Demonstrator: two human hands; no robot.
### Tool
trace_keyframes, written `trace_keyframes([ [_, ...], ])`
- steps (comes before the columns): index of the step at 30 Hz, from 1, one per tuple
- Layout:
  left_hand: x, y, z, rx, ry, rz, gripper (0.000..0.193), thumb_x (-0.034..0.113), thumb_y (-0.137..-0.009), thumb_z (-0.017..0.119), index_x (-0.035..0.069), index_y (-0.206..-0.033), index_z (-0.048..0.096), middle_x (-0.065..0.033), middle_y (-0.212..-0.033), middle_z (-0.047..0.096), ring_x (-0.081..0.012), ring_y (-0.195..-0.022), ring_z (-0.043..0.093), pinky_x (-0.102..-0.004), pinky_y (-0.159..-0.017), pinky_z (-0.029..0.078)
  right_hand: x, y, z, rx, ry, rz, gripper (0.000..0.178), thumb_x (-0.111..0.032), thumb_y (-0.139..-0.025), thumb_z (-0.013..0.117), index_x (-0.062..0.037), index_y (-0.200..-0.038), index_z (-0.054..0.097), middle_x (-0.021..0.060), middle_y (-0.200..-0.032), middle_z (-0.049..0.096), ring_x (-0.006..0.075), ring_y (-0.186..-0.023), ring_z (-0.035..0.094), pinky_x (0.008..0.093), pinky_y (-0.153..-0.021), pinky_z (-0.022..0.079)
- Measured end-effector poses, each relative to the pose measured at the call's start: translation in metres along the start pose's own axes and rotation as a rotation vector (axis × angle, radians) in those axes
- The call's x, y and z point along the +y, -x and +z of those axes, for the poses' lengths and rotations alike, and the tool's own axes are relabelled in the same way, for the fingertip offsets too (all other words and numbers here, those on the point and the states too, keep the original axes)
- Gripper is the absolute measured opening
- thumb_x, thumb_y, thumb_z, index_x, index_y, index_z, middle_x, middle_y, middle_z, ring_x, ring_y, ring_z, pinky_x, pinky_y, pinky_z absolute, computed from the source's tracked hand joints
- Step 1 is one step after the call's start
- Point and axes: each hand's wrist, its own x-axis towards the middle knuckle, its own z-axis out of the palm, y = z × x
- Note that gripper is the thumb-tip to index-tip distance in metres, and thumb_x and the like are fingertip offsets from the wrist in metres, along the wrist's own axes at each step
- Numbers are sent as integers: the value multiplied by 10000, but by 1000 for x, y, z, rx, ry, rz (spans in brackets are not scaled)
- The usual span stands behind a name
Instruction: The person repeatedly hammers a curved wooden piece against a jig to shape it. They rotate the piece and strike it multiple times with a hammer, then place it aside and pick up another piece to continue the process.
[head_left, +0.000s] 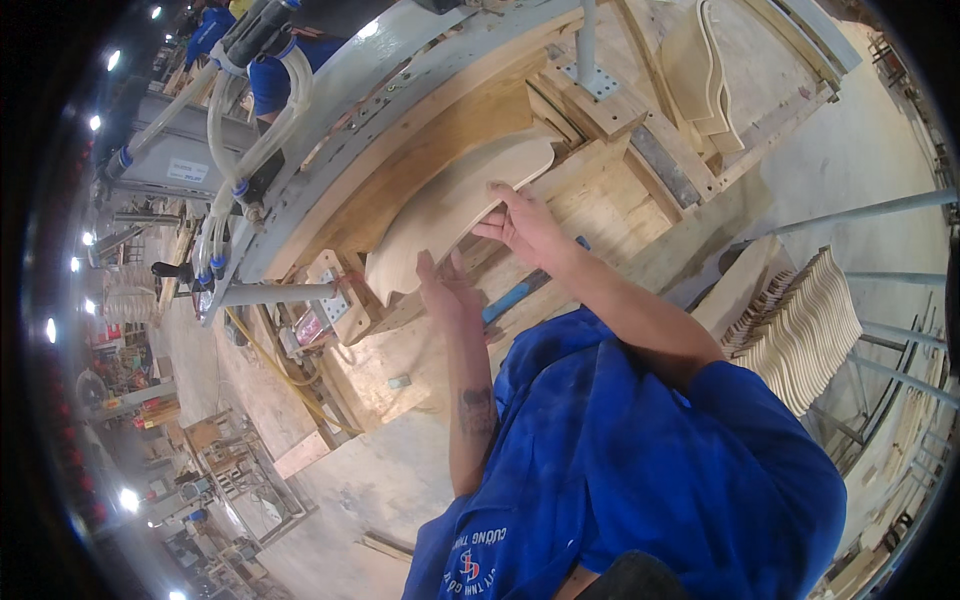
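Note:
A pale curved wooden panel (450, 203) lies tilted in a wooden jig on the bench, its long far side against the jig's curved wooden wall (400, 180). My right hand (522, 228) pinches the near edge toward the panel's right end, thumb on top and fingers underneath. Lower on the same edge, my left hand (450, 292) grips the panel near its left end; part of its fingers is hidden. Close below both hands, a blue-handled tool (508, 300) rests on the bench top.
Grey posts with bolted plates (598, 82) flank the jig. Wavy wooden panels (700, 75) stand at the far right. A stack of wavy wooden pieces (800, 325) sits to my right beside metal rails (890, 278). Clear hoses (222, 130) hang at left. A small block (399, 382) lies nearby.

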Motion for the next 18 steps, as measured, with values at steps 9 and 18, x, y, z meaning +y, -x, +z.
trace_keyframes([
  [9,-17,-21,-14,-43,-23,-47,378,277,-1024,565,35,-1306,496,-60,-1281,574,-182,-1226,536,-316,-1055,454,5,-5,-13,-14,-20,-21,345,-160,-1024,512,-16,-1331,448,175,-1288,595,335,-1097,674,487,-949,581],
  [18,-19,-18,-3,49,-70,-108,375,254,-1023,576,44,-1324,499,-66,-1282,577,-189,-1162,583,-280,-927,534,-2,-3,-18,10,-5,-45,382,-175,-1023,530,-14,-1357,437,187,-1290,598,331,-1105,675,487,-921,596],
])
